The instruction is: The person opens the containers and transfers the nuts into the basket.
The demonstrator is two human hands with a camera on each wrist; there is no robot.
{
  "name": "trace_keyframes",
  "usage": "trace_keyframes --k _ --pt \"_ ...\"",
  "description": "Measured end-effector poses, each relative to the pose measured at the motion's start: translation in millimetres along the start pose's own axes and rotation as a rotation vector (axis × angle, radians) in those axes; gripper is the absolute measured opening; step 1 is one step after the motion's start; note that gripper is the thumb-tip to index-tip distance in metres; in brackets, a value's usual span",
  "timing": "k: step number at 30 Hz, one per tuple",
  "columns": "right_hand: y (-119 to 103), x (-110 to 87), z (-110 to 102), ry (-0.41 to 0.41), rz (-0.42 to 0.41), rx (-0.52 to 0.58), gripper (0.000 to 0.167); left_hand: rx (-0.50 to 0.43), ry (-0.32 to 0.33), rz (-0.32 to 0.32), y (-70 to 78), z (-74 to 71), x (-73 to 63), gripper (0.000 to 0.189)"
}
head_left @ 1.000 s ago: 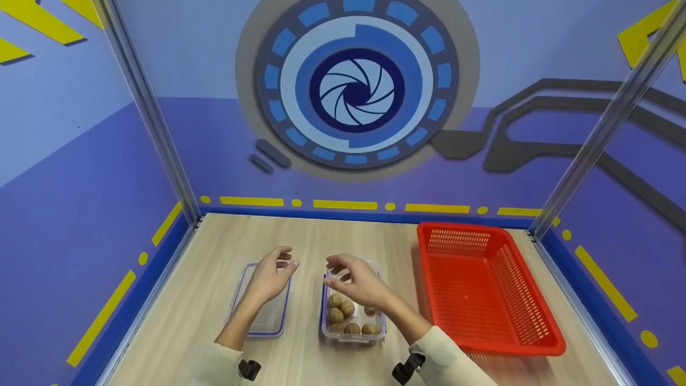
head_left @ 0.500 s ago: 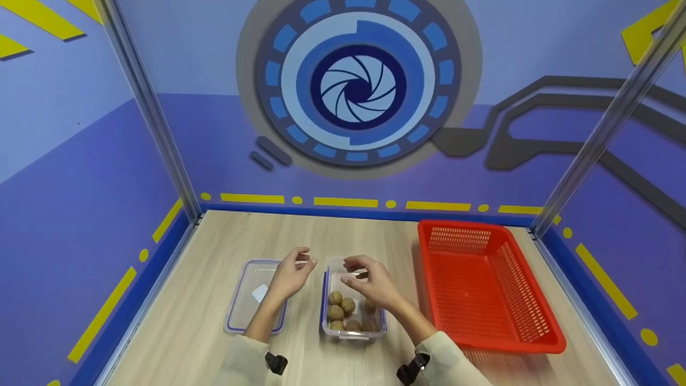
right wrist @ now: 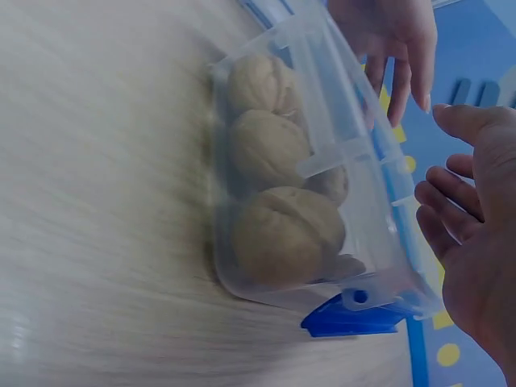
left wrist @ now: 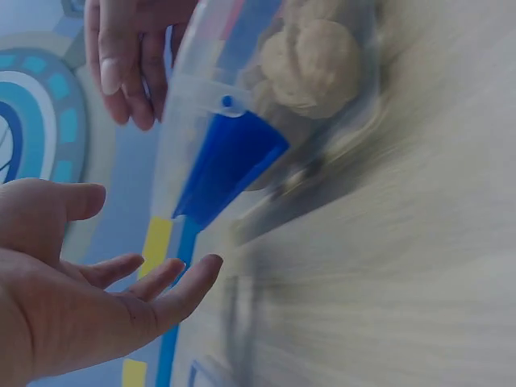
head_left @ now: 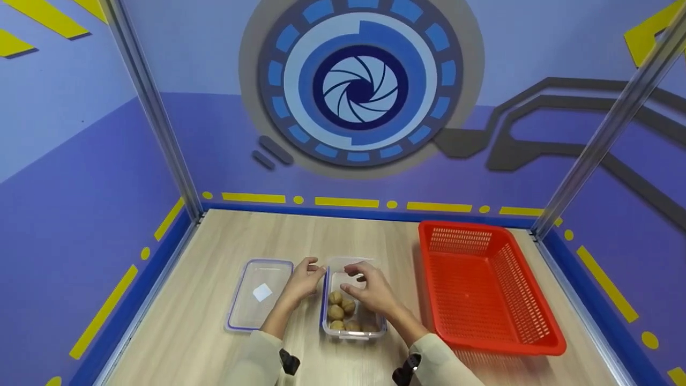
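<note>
A clear plastic container (head_left: pixel 328 268) holding several walnuts (head_left: pixel 336 312) stands on the wooden table (head_left: pixel 241 236). Its clear, blue-rimmed lid (head_left: pixel 260 294) lies flat just to its left. My left hand (head_left: pixel 315 267) hovers at the container's far left corner with relaxed fingers and holds nothing. My right hand (head_left: pixel 355 271) hangs over the container's far half, fingers loosely curled and empty. In the left wrist view the left hand (left wrist: pixel 153 270) spreads open beside the container (left wrist: pixel 266 121). The right wrist view has the right hand (right wrist: pixel 451 201) next to the container (right wrist: pixel 339 145) and its walnuts (right wrist: pixel 282 234).
A red mesh basket (head_left: pixel 528 289) sits to the right of the container. Blue-edged purple walls and two metal posts (head_left: pixel 155 123) enclose the table. A blue latch (right wrist: pixel 351 316) hangs on the container's end.
Both hands came closer together at the container's far end. The left hand slid right off the lid, which now lies uncovered. The right hand dropped lower over the walnuts.
</note>
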State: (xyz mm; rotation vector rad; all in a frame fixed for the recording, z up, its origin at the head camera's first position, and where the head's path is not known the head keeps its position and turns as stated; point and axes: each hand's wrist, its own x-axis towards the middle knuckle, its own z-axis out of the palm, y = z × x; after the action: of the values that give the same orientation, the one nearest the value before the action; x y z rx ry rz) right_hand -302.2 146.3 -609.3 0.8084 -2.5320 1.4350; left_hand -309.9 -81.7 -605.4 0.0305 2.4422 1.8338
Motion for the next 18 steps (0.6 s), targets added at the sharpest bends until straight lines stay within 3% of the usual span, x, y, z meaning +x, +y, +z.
trace_keyframes --k 6,14,18 --pt "1 0.3 6 -0.044 -0.002 -0.063 0.038 -0.031 -0.036 -0.036 -6.6 10.0 3.9 0.057" --pt "0 -0.9 13 -0.068 0.012 -0.113 0.035 -0.264 -0.143 -0.122 -14.1 12.4 4.6 0.049" --pt "0 -3.5 15 -0.077 0.026 -0.166 0.035 -0.304 -0.172 -0.14 -20.0 11.2 4.6 0.05"
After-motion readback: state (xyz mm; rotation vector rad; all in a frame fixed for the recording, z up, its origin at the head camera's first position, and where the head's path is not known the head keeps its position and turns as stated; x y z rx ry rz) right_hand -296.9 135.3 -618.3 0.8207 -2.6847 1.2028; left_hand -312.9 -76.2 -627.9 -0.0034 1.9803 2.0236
